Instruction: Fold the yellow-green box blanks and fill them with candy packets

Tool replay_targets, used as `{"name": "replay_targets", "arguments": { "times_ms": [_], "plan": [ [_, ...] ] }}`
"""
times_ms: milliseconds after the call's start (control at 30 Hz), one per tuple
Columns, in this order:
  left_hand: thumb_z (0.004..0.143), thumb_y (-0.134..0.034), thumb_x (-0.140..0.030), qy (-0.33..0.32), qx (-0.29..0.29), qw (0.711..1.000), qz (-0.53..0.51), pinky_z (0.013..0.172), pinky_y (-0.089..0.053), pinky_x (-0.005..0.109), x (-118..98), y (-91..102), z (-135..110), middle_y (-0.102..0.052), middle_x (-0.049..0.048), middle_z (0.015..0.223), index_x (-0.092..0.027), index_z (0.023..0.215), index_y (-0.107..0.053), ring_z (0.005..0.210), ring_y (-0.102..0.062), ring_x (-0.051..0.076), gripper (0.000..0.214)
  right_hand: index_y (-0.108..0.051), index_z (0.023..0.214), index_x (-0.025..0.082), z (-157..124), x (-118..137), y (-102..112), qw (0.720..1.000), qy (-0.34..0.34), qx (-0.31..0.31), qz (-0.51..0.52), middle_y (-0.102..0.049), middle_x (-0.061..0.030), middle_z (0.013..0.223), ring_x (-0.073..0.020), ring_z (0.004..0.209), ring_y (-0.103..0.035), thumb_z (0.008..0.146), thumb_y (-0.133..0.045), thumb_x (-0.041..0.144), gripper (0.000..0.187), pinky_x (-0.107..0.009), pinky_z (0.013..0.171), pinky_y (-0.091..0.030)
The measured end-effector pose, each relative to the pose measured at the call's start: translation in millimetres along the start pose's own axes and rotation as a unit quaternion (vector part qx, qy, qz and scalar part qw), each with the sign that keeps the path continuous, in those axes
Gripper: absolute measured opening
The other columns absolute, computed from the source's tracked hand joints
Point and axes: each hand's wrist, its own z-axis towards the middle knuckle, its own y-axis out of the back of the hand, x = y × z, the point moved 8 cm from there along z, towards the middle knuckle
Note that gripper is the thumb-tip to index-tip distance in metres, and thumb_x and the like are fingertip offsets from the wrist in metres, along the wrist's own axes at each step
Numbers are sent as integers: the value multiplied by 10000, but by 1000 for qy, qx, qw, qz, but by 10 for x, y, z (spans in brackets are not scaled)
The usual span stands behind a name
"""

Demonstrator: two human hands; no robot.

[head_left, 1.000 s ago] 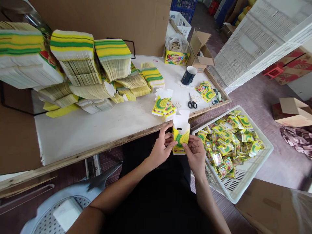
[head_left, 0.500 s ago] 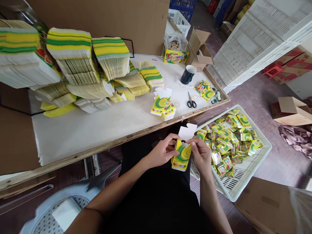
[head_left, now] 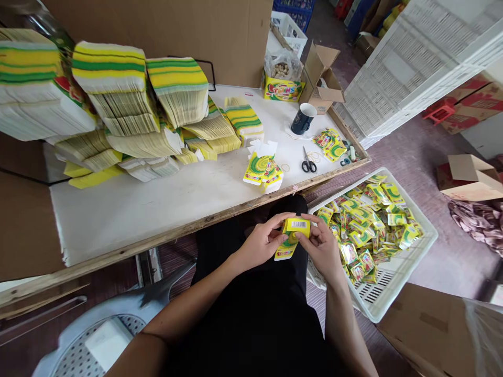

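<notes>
Together, left hand [head_left: 257,245] and right hand [head_left: 325,248] hold a yellow box [head_left: 293,229].

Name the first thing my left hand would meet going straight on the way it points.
Your left hand would first meet the small yellow carton, which it is holding. Beyond that, your right hand seems next in line, though depth is hard to judge.

The one head view looks forward and down from close above the left hand [head_left: 257,245] and right hand [head_left: 325,248], the surface [head_left: 157,201] beyond.
</notes>
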Motion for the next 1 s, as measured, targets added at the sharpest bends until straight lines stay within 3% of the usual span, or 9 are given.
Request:
{"name": "replay_targets", "arguments": {
  "times_ms": [267, 433, 533, 633, 733, 800, 867, 933, 1000],
  "plan": [
    [883, -680, -333, 27, 7, 996, -80, 887, -570, 283, -6, -22, 43, -684, 131, 1265, -208, 1398, -507, 1074, -695, 218, 557, -623, 1244, 196, -11, 101, 22, 995, 38, -57, -79, -466, 63, 515, -111, 447, -343, 912, -677, 394, 391, -274, 472, -263],
    [859, -715, -355, 22, 14, 998, -63, 819, -573, 260, -21, -120, 53, -686, 122, 1264, -208, 1330, -563, 959, -708, 180, 516, -692, 1203, 227, -42, 140, 87, 990, 86, -94, -66, -668, -49, 925, -136, 652, -526, 964, -608, 361, 287, -285, 575, -398],
    [902, -654, -373, -22, 15, 999, -18, 929, -573, 318, -110, -155, 115, -691, 117, 1236, -225, 1382, -524, 1050, -697, 200, 518, -695, 1147, 218, -75, 160, 249, 983, 111, -146, -29, -681, -85, 1086, -183, 833, -612, 947, -637, 345, 244, -312, 669, -452],
    [880, -682, -398, -121, -117, 981, 100, 1179, -420, 419, -268, 231, 278, -576, 129, 1413, -244, 1408, -488, 1321, -553, 246, 584, -704, 954, 185, -247, 336, 684, 914, 167, -340, -145, -675, -91, 960, -218, 921, -595, 901, -697, 346, 170, -331, 709, -437],
    [818, -742, -417, -158, -380, 885, 219, 1240, -290, 503, -321, 999, 382, -466, 182, 1484, -190, 1408, -463, 1430, -393, 317, 691, -694, 930, 164, -377, 447, 940, 850, 180, -435, -237, -664, -101, 913, -224, 920, -552, 877, -722, 362, 207, -338, 718, -414],
    [792, -760, -373, -80, -436, 862, 245, 1177, -347, 544, -156, 1392, 544, -549, 214, 1338, -119, 1442, -402, 1281, -501, 327, 784, -698, 990, 155, -348, 404, 943, 868, 175, -406, -227, -662, -100, 947, -183, 801, -511, 892, -705, 361, 228, -325, 685, -403],
    [811, -705, -278, 8, -408, 893, 187, 1028, -476, 487, 84, 1593, 711, -653, 142, 1045, -75, 1412, -422, 1002, -613, 261, 694, -701, 994, 155, -304, 303, 846, 900, 157, -364, -182, -654, -89, 962, -147, 716, -482, 910, -684, 357, 219, -312, 662, -405],
    [809, -675, -249, 5, -396, 911, 118, 925, -517, 394, 147, 1585, 721, -661, 90, 940, -84, 1316, -519, 875, -620, 206, 556, -701, 995, 160, -263, 175, 696, 929, 118, -331, -118, -656, -80, 941, -144, 714, -518, 924, -671, 366, 220, -305, 660, -417],
    [801, -698, -311, -62, -395, 915, 49, 907, -518, 332, 55, 1397, 581, -683, 97, 1023, -113, 1211, -594, 914, -634, 188, 466, -698, 1022, 163, -219, 78, 517, 949, 76, -303, -48, -674, -80, 924, -161, 768, -582, 935, -659, 390, 246, -308, 691, -443]
  ]
}}
